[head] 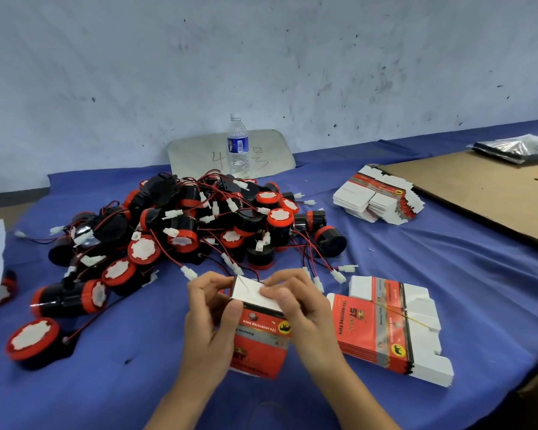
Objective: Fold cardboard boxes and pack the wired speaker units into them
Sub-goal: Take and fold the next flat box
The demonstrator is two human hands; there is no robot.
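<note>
Cardboard box (261, 339) gripped by left hand (208, 310), right hand (302, 305) curled over its white flap (250, 290), contents hidden

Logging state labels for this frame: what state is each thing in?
Box: erected, held at its top flap.
Left hand: grips box.
Right hand: grips box, thumb on flap.
Near stack: flat, rubber-banded.
Far stack: flat, unfolded.
Speakers: loose pile, unpacked.
Bottle: upright, capped.

Left hand (210, 315) and right hand (305, 308) face each other, fingers curled round the box (261, 339) between them, thumbs pressing its top.
</note>
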